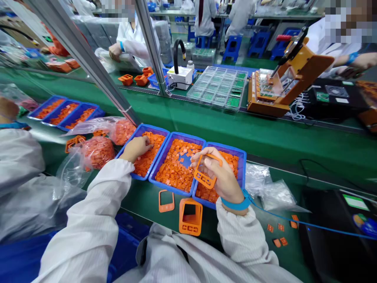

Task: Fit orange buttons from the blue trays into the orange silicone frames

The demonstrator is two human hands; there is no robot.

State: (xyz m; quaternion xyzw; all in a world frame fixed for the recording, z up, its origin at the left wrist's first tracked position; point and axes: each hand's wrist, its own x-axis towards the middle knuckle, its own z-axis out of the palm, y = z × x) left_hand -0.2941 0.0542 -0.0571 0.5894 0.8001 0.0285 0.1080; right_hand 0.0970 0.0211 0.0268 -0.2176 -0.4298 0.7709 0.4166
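My left hand (136,149) reaches into the left blue bin (169,136), which is filled with small orange plastic pieces. Its fingers are pressed together at the pieces; what they pinch, if anything, is hidden. In my right hand (222,173) an orange plastic frame (205,181) is held up, with a large opening and small slots along its lower end. That hand is above the middle bin (176,189) and the right bin (243,173), both holding orange pieces. Just in front lie a thin orange frame (166,207) and a deeper orange housing (191,228).
Bags of orange pieces (98,151) lie left of the bins. Clear plastic bags (275,192) and a black device (335,236) are at the right. A metal post (88,59) slants down behind the bins. Across the bench stand an orange fixture (285,86) and co-workers.
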